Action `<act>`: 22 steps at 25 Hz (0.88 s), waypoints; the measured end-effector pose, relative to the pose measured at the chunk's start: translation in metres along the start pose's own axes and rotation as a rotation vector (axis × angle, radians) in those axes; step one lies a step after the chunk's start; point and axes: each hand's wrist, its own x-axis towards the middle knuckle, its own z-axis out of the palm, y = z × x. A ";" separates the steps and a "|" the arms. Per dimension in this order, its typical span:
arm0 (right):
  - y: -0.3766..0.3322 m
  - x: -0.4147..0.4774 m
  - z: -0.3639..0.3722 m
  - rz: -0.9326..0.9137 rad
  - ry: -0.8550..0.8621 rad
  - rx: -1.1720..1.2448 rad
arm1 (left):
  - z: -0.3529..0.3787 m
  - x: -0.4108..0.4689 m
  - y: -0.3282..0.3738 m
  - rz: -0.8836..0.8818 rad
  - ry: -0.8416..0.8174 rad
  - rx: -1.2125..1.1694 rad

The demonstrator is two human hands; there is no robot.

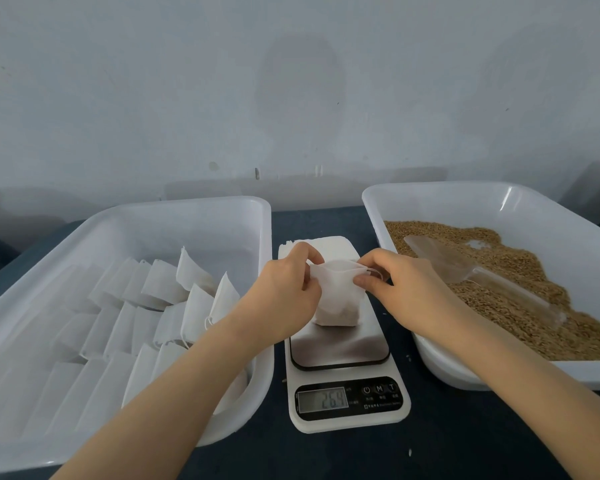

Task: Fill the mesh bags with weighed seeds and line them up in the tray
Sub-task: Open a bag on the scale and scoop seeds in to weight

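The scale point(347, 393) display reads 264; its buttons show M and T.

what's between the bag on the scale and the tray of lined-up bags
Nothing visible. The mesh bag, pinched by left hand and right hand over the scale, sits beside the tray; only the tray's own wall needs clearing.

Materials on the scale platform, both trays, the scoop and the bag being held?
The scale platform looks like stainless steel: grey satin sheen, soft reflections. The left tray and right tray look like glossy white plastic: highlights on rounded rims. The scoop seems clear plastic; seeds show through it. The bag is matte white, softly creased: fine mesh or nonwoven, can't tell.
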 end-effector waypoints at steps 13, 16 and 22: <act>-0.002 0.000 -0.001 0.015 -0.007 -0.015 | 0.001 0.002 -0.002 0.024 0.014 -0.025; -0.002 -0.001 -0.001 0.028 -0.010 -0.012 | 0.002 0.002 -0.004 0.035 0.010 -0.032; -0.007 -0.002 -0.003 0.031 -0.042 -0.009 | 0.005 0.003 -0.005 -0.036 -0.074 -0.098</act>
